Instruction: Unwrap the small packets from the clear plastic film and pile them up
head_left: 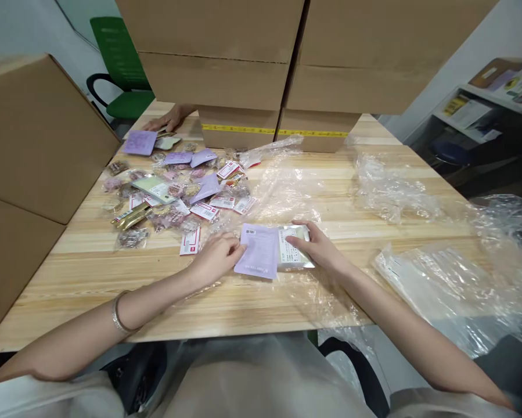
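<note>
A flat purple pouch (258, 252) with a small barcode label is pinched at its left edge by my left hand (217, 258). My right hand (319, 247) grips a silvery-green packet (305, 258) with a white printed label, its thumb across the front. The purple pouch overlaps the packet's left side. To the left lies a spread of small packs: purple pouches (206, 187), a pale green packet (154, 188), gold sticks (132, 217), red-and-white cards (190, 240) and clear-wrapped pieces (132, 237).
Large cardboard boxes stand at the back (238, 87) and left (34, 139) of the wooden table (125, 302). Crumpled clear plastic (391, 188) and clear bags (435, 284) lie at right. Another person's hand (165, 120) rests beyond the pile, near a green chair (125, 69).
</note>
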{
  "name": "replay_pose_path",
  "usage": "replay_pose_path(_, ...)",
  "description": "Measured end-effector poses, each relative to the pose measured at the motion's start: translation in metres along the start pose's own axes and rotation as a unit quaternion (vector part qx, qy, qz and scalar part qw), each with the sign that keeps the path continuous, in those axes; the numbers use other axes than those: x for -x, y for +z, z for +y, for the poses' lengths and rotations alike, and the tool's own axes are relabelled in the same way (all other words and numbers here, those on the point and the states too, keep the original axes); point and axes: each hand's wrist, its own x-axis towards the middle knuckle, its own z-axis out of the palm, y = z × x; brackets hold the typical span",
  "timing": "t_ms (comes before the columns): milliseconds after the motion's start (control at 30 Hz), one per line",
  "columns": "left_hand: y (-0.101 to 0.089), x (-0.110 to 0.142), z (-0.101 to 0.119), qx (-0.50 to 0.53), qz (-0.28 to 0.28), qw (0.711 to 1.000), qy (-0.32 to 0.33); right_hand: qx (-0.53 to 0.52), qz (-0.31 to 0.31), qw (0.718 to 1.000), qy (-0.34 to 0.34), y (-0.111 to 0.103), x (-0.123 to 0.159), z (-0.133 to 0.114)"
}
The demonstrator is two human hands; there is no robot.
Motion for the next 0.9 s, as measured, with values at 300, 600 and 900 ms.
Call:
replay_pose_path(300, -0.011, -0.011, 0.019, -0.095, 0.092, 0.990, 0.053, 0.149, -0.054, 0.978, -0.132, 0.009, -0.010, -0.001)
replay_pose_path(600, -0.010, -0.004, 0.015, -0.421, 0.089, 0.901, 0.057, 0.562, -0.020, 0.739, -0.371, 0.017, 0.054, -0.018)
replay_pose_path(900, 0.016, -0.019, 0.039, -0.390, -0.019, 0.912, 0.125, 0.699, -0.065, 0.602, -0.381, 0.041, 0.072, 0.007)
